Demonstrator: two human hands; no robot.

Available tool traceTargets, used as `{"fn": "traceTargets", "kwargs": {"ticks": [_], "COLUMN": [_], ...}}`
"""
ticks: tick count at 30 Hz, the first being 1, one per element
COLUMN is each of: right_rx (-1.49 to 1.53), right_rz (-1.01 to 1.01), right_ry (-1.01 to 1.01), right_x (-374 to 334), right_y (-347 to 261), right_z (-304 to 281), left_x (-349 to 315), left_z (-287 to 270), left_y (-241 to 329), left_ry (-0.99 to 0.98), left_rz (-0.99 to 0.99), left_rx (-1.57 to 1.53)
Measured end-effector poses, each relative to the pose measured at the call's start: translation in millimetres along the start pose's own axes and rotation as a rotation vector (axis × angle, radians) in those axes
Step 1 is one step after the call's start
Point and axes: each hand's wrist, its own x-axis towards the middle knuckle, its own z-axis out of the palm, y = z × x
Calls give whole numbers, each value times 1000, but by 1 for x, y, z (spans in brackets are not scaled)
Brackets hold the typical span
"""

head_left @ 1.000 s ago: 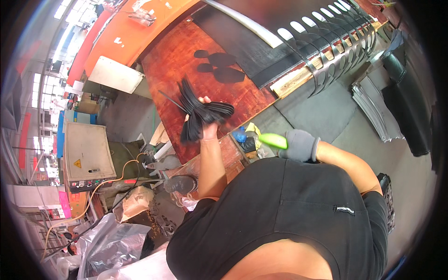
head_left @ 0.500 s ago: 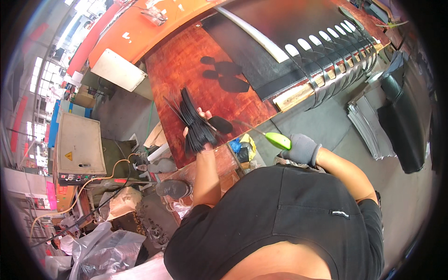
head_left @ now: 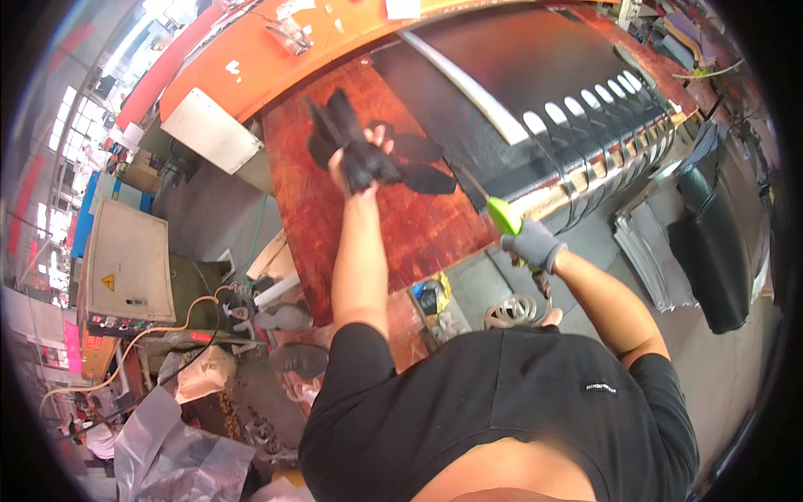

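Observation:
Bare-skinned, my left hand [head_left: 338,169] grips a fanned bundle of thin black rounded pieces [head_left: 365,163], held over the reddish wooden tabletop [head_left: 305,226]. Beyond its fingers, loose black oval pieces [head_left: 430,178] lie on the wood, partly covered by the bundle. A grey glove covers my right hand [head_left: 537,244], which is closed around a tool with a bright green handle [head_left: 503,215]. The tool's thin shaft points toward the black sheet [head_left: 485,163] on the table; whether its tip touches anything is unclear.
Black strips with white oval ends [head_left: 575,107] hang over the table's front edge in a row. A long white strip [head_left: 468,84] crosses the black sheet. At right stand grey sheets [head_left: 657,259] and a black roll [head_left: 711,251]. A beige control box [head_left: 130,263] stands at left.
My left hand has carried the black bundle up and farther over the tabletop, near the loose pieces. My right hand has raised the green-handled tool toward the sheet's near edge.

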Motion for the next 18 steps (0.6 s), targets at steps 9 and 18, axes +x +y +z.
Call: {"fn": "traceTargets", "kwargs": {"ticks": [9, 18], "right_rx": [-27, -40], "right_rz": [146, -16], "right_ry": [-96, -310], "right_x": [-12, 5], "right_y": [9, -29], "right_z": [-4, 3], "left_x": [67, 63], "left_z": [-75, -69], "left_y": [-75, -76], "left_ry": [342, 216], "left_rz": [-271, -280], "left_rx": [86, 16]}}
